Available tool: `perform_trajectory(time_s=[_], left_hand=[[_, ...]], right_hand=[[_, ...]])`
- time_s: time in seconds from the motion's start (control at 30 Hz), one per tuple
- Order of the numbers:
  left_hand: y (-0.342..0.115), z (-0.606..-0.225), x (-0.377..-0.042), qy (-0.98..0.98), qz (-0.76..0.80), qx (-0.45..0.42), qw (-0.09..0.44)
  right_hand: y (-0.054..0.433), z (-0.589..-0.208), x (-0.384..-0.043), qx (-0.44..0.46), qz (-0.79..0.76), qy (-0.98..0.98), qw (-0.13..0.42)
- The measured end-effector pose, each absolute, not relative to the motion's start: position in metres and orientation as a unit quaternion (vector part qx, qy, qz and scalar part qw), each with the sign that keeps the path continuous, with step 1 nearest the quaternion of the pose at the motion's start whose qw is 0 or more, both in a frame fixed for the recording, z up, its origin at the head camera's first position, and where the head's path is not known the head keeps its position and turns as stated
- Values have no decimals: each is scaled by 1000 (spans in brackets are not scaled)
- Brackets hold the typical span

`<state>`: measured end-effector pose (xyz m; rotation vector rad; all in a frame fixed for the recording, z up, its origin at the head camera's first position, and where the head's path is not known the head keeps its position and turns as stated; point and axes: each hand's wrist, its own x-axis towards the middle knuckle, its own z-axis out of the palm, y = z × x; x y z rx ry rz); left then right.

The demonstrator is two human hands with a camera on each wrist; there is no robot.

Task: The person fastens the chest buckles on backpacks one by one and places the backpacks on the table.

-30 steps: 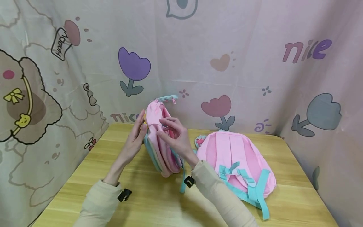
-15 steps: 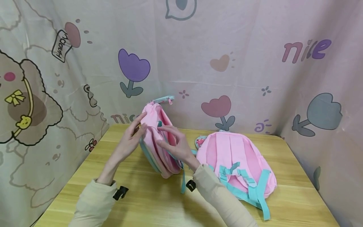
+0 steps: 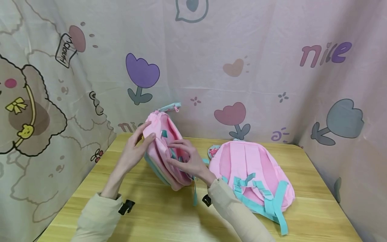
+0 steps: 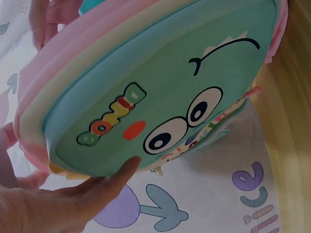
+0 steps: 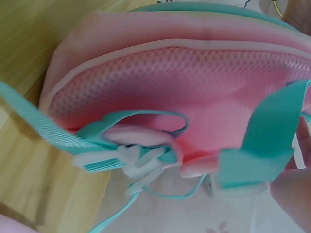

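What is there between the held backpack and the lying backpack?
The head view shows the right hand, a round printed item and some teal strap there.

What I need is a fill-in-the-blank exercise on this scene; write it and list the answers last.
1. The person's left grip is on the held backpack, whose front shows two cartoon ____ with black pupils.
2. The other backpack lies on the table to the person's ____ of the held one.
3. The leftmost tulip on the backdrop has a ____ flower.
4. The word printed above the grey tulip is ____.

Missing words: eyes; right; purple; nice.
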<state>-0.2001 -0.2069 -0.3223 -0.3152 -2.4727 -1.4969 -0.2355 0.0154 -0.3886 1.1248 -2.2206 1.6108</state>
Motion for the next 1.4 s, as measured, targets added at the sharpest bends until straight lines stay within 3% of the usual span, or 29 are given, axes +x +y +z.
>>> perform_trajectory(time_s=[0.53,0.97,1.4], left_hand=[[-219,-327,-187,-856,-502,-8,128],[-240,-340,-182,-827,-544,21,141],[-286,-374,-178,-731,-677,-16,80]], right_hand=[[22,-414,-234,315,476,-821,22],[25,-432,-232,318,467,-825,-11],[36,-453,-234,314,467,-827,5]])
